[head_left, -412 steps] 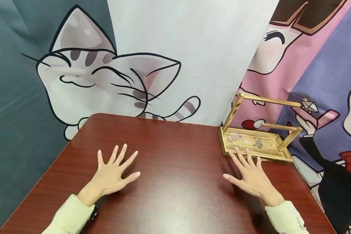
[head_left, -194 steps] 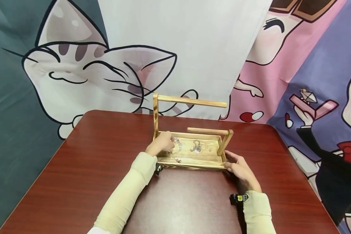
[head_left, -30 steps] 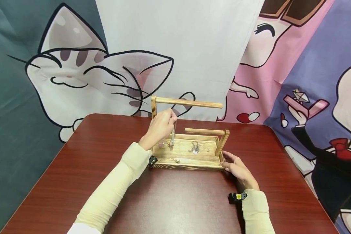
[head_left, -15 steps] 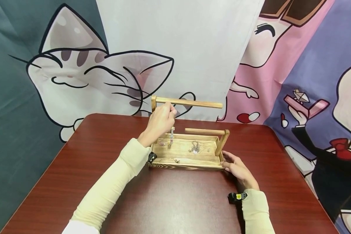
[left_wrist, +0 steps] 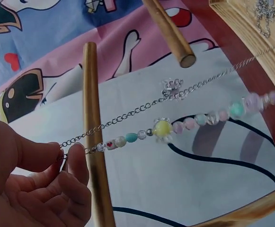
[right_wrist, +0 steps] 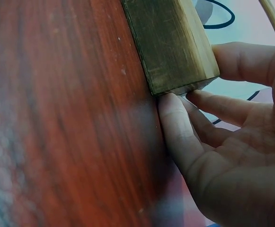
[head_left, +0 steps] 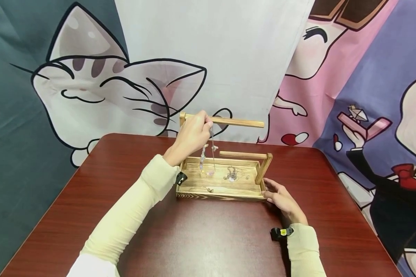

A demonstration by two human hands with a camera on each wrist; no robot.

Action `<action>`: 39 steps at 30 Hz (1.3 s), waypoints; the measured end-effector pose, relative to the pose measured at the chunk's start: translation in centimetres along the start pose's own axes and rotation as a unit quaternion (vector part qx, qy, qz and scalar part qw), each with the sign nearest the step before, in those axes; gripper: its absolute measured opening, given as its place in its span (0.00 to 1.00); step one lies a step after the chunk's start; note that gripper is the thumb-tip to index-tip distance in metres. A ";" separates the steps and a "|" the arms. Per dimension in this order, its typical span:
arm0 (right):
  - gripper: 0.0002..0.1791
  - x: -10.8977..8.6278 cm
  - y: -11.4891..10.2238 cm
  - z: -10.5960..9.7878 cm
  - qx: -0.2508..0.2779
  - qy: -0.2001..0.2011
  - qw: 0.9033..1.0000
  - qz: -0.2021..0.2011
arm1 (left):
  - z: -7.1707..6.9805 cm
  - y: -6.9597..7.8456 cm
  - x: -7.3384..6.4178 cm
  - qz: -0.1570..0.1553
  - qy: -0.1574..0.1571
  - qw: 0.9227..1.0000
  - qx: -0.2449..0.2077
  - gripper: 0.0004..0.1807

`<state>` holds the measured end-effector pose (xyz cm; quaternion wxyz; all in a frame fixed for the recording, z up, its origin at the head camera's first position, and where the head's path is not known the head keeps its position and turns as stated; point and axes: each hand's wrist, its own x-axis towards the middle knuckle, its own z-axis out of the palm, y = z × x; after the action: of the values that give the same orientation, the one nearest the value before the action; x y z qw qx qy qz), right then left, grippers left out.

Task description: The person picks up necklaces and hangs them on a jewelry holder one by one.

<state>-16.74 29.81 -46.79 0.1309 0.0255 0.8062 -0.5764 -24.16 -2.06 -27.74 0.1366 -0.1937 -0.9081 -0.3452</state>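
Note:
My left hand pinches the chain end of a beaded necklace between thumb and fingertips. Pastel beads form one strand, a silver chain with a small clear charm the other; both hang down towards the tray. The fingertips are right at the upper bar of a wooden jewelry stand, and in the left wrist view both strands overlap a bar. At the stand's right end, my right hand grips the tray corner, thumb at the lower front edge and fingers along the end, as the right wrist view shows.
A tangled silver chain lies in the tray's right half, and a small piece of jewelry near its front wall. The lower bar juts leftward from the right post. Behind the brown table hangs a printed cloth.
My left hand has gone from inside the tray up to the upper bar, lifting the necklace, whose two strands now hang apart. Earlier, the stand came from the right to the middle. My right hand stays put.

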 end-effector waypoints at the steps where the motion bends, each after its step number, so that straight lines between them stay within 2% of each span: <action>1: 0.34 0.0 0.0 0.0 -0.001 -0.001 1.000 0.001 | -0.1 0.1 0.1 0.000 -0.002 1.000 0.002 0.08; 7: 0.35 -0.1 0.1 0.0 0.003 -0.002 1.000 0.005 | -0.3 0.8 0.7 0.012 -0.009 1.000 0.007 0.07; 16: 0.34 0.1 0.1 0.0 0.011 0.007 1.000 0.011 | -0.3 0.9 1.7 0.037 -0.044 0.998 0.015 0.06; 23: 0.35 -0.1 0.0 0.1 0.013 0.004 1.000 0.013 | 0.3 0.9 2.6 0.052 -0.067 0.996 0.016 0.05; 30: 0.35 -0.3 0.0 0.2 0.023 -0.003 1.000 0.005 | 1.2 1.1 3.2 0.067 -0.076 0.994 0.027 0.05; 39: 0.35 -0.4 -0.2 0.2 0.028 0.004 1.000 0.007 | 2.1 2.5 3.8 0.080 -0.081 0.992 0.047 0.04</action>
<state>-16.39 29.56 -46.56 0.1311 0.0372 0.7899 -0.5979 -26.70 2.02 -26.35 0.0990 -0.2861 -0.9129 -0.2736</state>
